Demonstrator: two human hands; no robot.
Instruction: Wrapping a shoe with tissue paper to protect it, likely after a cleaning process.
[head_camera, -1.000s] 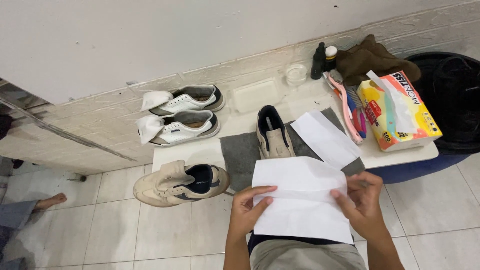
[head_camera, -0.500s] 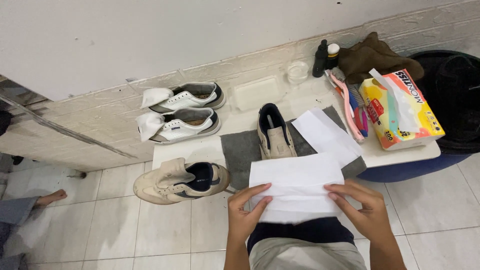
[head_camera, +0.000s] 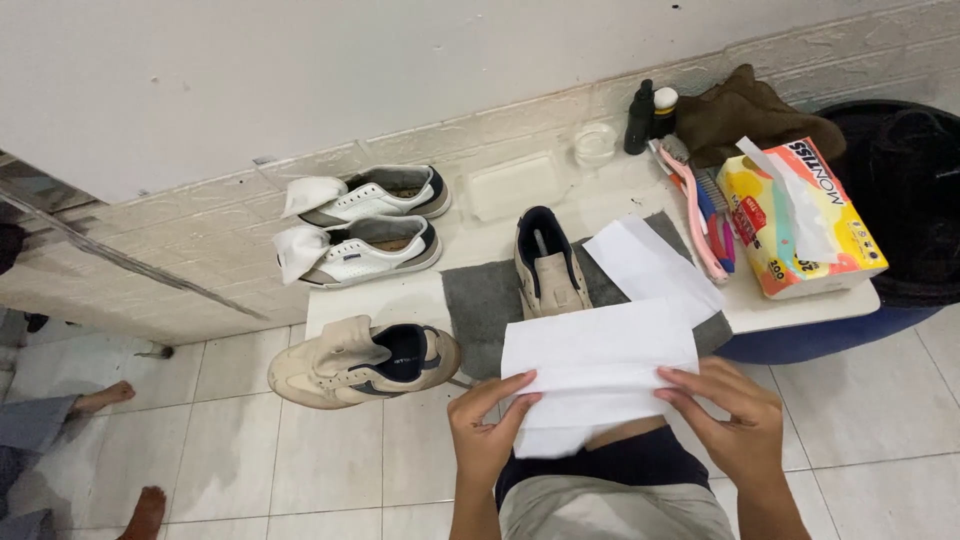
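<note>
White paper sheet (head_camera: 598, 365) half-folded above lap, pinched at both ends: left hand (head_camera: 487, 432), right hand (head_camera: 735, 420). Folding step, I judge; next needs edges aligned, crease pressed. Beige shoe (head_camera: 549, 262) waits on worktop (head_camera: 800, 305).

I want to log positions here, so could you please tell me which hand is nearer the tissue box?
Right. The right hand lies below the tissue box; the left hand is farther left.

A home's tiled floor (head_camera: 250, 460) corner by a plain wall, set up for shoe cleaning: sneakers (head_camera: 365, 222) on a low white table (head_camera: 800, 305), brushes (head_camera: 700, 205), bottles (head_camera: 640, 118), a tissue box (head_camera: 800, 220).
</note>
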